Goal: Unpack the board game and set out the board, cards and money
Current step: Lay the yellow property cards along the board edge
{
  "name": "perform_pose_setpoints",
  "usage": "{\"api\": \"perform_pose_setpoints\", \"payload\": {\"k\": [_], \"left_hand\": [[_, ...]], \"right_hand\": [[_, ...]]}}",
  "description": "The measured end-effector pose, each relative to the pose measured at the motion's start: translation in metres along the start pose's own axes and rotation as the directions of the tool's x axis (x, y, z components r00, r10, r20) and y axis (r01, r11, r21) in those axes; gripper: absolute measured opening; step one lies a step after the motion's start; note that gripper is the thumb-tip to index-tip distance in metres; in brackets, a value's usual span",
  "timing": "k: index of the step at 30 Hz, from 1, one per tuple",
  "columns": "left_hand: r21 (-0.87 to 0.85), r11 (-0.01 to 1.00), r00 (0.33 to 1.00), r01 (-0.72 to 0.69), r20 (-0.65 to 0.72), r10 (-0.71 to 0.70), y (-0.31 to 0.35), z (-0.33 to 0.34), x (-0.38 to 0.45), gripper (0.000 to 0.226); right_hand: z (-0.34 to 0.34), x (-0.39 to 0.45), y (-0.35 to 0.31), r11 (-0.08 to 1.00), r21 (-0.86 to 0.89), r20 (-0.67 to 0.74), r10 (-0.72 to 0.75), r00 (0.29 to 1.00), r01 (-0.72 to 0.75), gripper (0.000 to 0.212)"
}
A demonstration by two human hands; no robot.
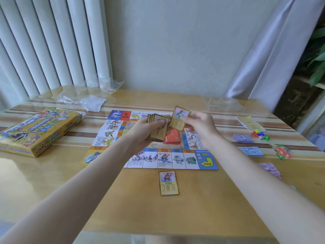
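- Judging by the table, unpacking was mostly done: the board point(151, 155) lay unfolded, money piles point(243, 138) sat to its right, one card point(168, 183) lay dealt below it.
- Left hand point(146, 131) gripped the card deck point(158, 128) over the board.
- Right hand point(198, 124) pinched a single card point(180, 118), fingers curled.

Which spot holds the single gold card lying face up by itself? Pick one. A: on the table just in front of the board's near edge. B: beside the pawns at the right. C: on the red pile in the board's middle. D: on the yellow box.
A: the gold card lies alone on the table, just in front of the board, below its near row of squares.
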State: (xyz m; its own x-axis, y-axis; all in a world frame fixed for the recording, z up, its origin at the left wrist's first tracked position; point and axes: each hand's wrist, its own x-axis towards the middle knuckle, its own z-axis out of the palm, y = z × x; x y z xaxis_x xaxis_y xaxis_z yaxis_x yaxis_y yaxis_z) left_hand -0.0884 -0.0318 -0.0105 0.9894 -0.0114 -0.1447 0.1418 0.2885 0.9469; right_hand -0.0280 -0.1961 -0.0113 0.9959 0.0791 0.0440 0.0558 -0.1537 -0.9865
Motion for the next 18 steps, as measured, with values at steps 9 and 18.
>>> {"api": "perform_pose_setpoints", "payload": {"k": [9, 18], "left_hand": [[-0.29, 0.944, 0.986, 0.157, -0.016, -0.169, -0.007, 0.021, 0.057, 0.021], [-0.499, 0.827, 0.966, 0.259, 0.138, -0.219, -0.02, 0.032, 0.082, 0.045]], "right_hand": [[-0.08, 0.086, 0.011, 0.603, -0.795, 0.153, 0.08, 0.985, 0.074, 0.021], [-0.089, 0.11, 0.044, 0.438, -0.895, 0.174, 0.167, 0.97, 0.085, 0.024]]}}
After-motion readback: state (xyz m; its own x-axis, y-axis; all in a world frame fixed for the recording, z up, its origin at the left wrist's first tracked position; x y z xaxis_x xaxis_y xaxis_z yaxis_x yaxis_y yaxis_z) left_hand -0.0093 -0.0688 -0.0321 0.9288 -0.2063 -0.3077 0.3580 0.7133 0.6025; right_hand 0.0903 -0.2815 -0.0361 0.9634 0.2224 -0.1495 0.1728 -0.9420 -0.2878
